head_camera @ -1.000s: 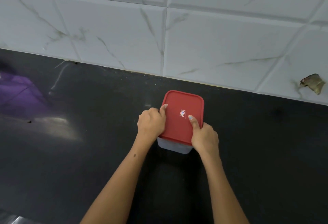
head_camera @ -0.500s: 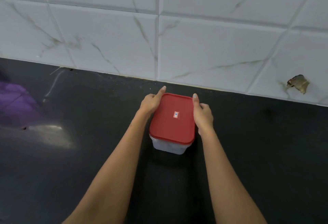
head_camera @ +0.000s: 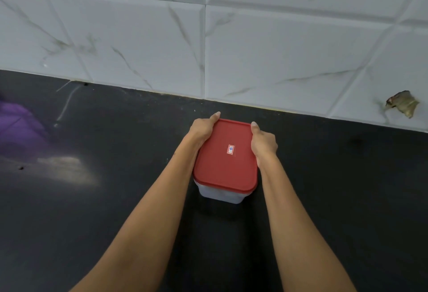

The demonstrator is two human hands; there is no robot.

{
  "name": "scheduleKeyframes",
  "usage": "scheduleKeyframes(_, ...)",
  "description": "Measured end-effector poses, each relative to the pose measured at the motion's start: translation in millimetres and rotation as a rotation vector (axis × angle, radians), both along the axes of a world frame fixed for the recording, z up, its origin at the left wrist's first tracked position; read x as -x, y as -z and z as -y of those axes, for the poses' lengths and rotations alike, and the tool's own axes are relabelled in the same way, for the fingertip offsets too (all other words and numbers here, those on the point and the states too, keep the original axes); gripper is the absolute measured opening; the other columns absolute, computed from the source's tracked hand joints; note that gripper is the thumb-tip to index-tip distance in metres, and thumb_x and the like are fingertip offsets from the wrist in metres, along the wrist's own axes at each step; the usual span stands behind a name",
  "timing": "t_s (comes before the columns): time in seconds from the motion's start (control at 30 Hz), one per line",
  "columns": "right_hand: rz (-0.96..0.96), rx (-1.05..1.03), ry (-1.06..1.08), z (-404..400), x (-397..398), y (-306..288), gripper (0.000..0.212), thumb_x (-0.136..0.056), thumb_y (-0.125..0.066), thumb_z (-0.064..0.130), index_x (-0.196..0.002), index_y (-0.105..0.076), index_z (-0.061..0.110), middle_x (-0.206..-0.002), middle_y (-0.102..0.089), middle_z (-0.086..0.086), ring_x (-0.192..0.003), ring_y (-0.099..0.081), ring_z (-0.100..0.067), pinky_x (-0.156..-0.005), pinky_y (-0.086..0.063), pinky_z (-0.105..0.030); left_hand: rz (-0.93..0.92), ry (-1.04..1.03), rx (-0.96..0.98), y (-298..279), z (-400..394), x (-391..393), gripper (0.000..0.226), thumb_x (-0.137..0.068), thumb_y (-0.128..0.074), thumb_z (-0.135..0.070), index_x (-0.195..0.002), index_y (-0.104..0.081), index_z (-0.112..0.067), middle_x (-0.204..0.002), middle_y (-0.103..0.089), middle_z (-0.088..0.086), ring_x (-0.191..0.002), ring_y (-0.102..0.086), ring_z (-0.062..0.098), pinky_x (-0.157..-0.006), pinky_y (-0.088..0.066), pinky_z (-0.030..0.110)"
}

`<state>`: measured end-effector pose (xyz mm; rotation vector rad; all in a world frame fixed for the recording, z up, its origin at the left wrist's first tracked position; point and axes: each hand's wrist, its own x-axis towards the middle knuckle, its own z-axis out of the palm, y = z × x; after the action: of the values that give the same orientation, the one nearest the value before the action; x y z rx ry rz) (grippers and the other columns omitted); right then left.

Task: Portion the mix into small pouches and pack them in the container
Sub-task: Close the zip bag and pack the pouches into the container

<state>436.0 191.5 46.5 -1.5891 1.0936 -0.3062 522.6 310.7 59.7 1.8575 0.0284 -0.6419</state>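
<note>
Two hands clasp the box [head_camera: 222, 195] by its far corners: left hand [head_camera: 201, 130] at ten o'clock, right hand [head_camera: 264, 141] at two, fingers curled over the red lid [head_camera: 225, 166]. It stands on the black counter [head_camera: 115, 199], long axis toward twelve, each hand equally near.
</note>
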Motion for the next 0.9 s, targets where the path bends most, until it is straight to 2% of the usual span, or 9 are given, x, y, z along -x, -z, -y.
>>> scheduleKeyframes(0.1, 0.005, -0.027, -0.025, -3, 4, -4, 0.049, -0.096, -0.044, 0.052, -0.067, -0.05, 0.013, -0.077, -0.057, -0.003, -0.079, -0.055, -0.02, -0.078, -0.046, -0.036, 0.003, -0.005, 0.012, -3, -2, 3, 0.049, -0.09, -0.054, -0.056, -0.09, -0.064, -0.008, -0.094, -0.067, 0.008, -0.081, -0.064, 0.023, -0.083, -0.054, 0.035)
scheduleKeyframes(0.13, 0.018, -0.056, -0.052, -4, 7, -5, 0.049, -0.094, -0.044, 0.055, -0.073, -0.055, 0.012, -0.084, -0.061, -0.005, -0.083, -0.058, -0.021, -0.083, -0.049, -0.037, -0.008, 0.003, 0.025, -4, -5, 6, 0.052, -0.089, -0.053, -0.058, -0.095, -0.064, -0.008, -0.097, -0.068, 0.008, -0.082, -0.064, 0.022, -0.081, -0.054, 0.036)
scheduleKeyframes(0.2, 0.049, -0.145, -0.109, -4, 15, -7, 0.062, -0.09, -0.041, 0.065, -0.094, -0.063, 0.007, -0.102, -0.068, -0.013, -0.096, -0.064, -0.027, -0.093, -0.051, -0.042, -0.069, 0.026, 0.093, -7, -13, 12, 0.066, -0.088, -0.047, -0.066, -0.108, -0.062, -0.005, -0.101, -0.069, 0.009, -0.084, -0.067, 0.022, -0.076, -0.054, 0.035)
scheduleKeyframes(0.27, 0.052, -0.161, -0.14, -3, 27, -7, 0.074, -0.084, -0.039, 0.073, -0.114, -0.06, 0.008, -0.114, -0.065, -0.016, -0.106, -0.062, -0.03, -0.094, -0.05, -0.044, -0.108, 0.024, 0.14, -6, -24, 17, 0.081, -0.087, -0.037, -0.073, -0.123, -0.058, -0.004, -0.111, -0.069, 0.012, -0.096, -0.067, 0.025, -0.089, -0.053, 0.041)
scheduleKeyframes(0.33, 0.085, -0.105, -0.138, -6, 46, -9, 0.063, -0.087, -0.043, 0.068, -0.118, -0.058, 0.014, -0.114, -0.064, -0.001, -0.104, -0.06, -0.019, -0.087, -0.046, -0.033, -0.1, 0.014, 0.172, -5, -38, 30, 0.072, -0.093, -0.031, -0.067, -0.121, -0.057, -0.005, -0.112, -0.067, 0.01, -0.101, -0.064, 0.023, -0.098, -0.047, 0.041)
scheduleKeyframes(0.43, 0.158, -0.123, -0.147, -17, 65, 0, 0.043, -0.092, -0.053, 0.05, -0.123, -0.056, 0.021, -0.115, -0.062, 0.004, -0.1, -0.059, -0.012, -0.083, -0.046, -0.03, -0.111, 0.013, 0.238, 4, -54, 51, 0.046, -0.102, -0.034, -0.048, -0.099, -0.063, -0.012, -0.095, -0.068, 0.003, -0.087, -0.064, 0.016, -0.078, -0.049, 0.031)
scheduleKeyframes(0.5, 0.193, -0.112, -0.143, -34, 73, 4, 0.039, -0.095, -0.054, 0.04, -0.128, -0.054, 0.02, -0.12, -0.062, 0.0, -0.104, -0.061, -0.015, -0.09, -0.052, -0.035, -0.135, -0.004, 0.307, 8, -57, 65, 0.038, -0.102, -0.039, -0.038, -0.103, -0.066, -0.012, -0.091, -0.07, 0.003, -0.081, -0.067, 0.015, -0.069, -0.051, 0.029)
scheduleKeyframes(0.63, 0.209, -0.024, -0.083, -55, 85, 4, 0.037, -0.101, -0.042, 0.031, -0.137, -0.047, 0.022, -0.123, -0.058, 0.001, -0.108, -0.058, -0.018, -0.094, -0.051, -0.04, -0.064, -0.087, 0.346, 14, -53, 81, 0.037, -0.102, -0.045, -0.025, -0.136, -0.049, -0.011, -0.109, -0.065, 0.004, -0.095, -0.064, 0.017, -0.074, -0.053, 0.031)
scheduleKeyframes(0.9, 0.206, 0.055, 0.033, -15, 146, -6, 0.032, -0.103, -0.038, 0.027, -0.13, -0.054, 0.021, -0.112, -0.06, 0.004, -0.1, -0.059, -0.014, -0.084, -0.049, -0.032, -0.023, -0.051, 0.425, 14, -6, 145, 0.023, -0.103, -0.043, -0.022, -0.121, -0.056, -0.021, -0.098, -0.068, -0.003, -0.085, -0.066, 0.01, -0.068, -0.053, 0.025)
